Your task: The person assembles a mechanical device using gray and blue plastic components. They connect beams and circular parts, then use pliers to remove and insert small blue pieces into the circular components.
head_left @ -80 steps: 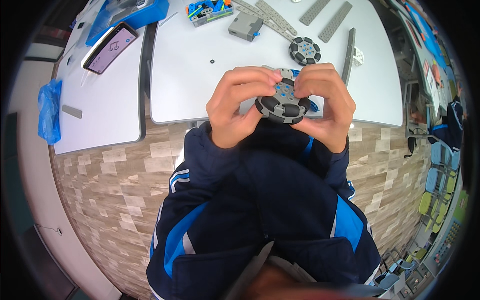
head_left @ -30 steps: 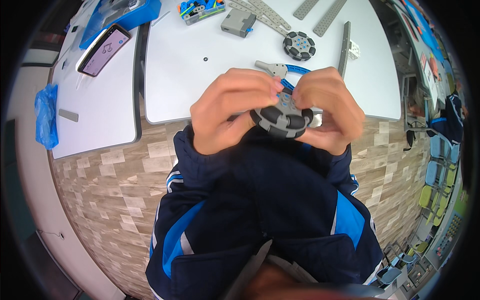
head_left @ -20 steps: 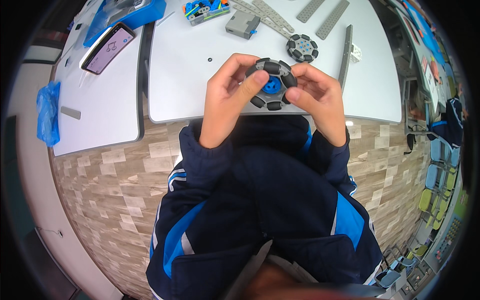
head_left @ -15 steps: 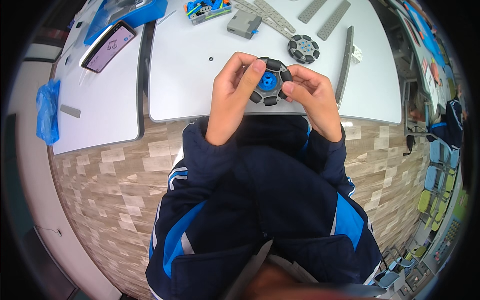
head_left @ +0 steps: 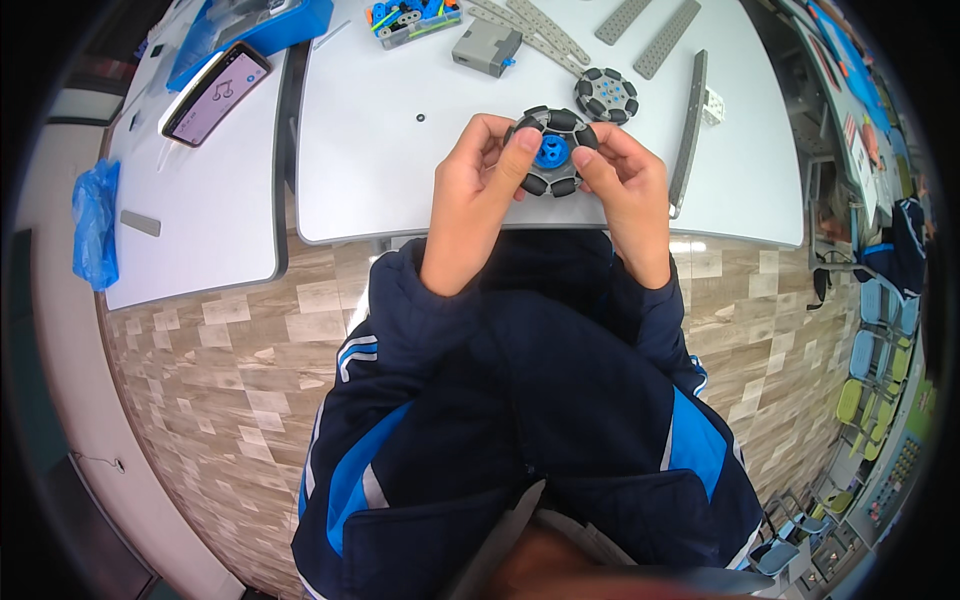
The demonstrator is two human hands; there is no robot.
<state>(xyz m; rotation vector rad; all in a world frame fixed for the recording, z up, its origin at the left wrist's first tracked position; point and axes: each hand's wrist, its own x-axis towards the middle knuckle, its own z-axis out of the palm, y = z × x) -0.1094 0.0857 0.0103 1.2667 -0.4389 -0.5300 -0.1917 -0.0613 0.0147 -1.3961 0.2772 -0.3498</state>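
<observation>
Both my hands grip a grey omni wheel with black rollers (head_left: pixel 560 121) above the near part of the white table. In its middle sits a round blue hub (head_left: pixel 552 151). My left hand (head_left: pixel 482 170) is closed on the left rim, its thumb lying over the face near the hub. On the other side, my right hand (head_left: pixel 622 170) pinches the rim with the thumb on top and the fingers behind. The undersides of the wheel and most fingertips are hidden. A second omni wheel (head_left: pixel 607 95) lies flat just beyond my right hand.
Beyond my hands lie a grey box-shaped module (head_left: pixel 486 50), a clear parts tray (head_left: pixel 415 22) and perforated grey beams (head_left: pixel 667 40). A long grey bar (head_left: pixel 688 135) lies to the right. On the left table (head_left: pixel 210 220) are a phone (head_left: pixel 217 94) and a blue bin (head_left: pixel 275 40).
The wheel has shifted slightly right and turned in my hands. My left hand has moved a little right with it, and my right thumb now rests higher, near the hub.
</observation>
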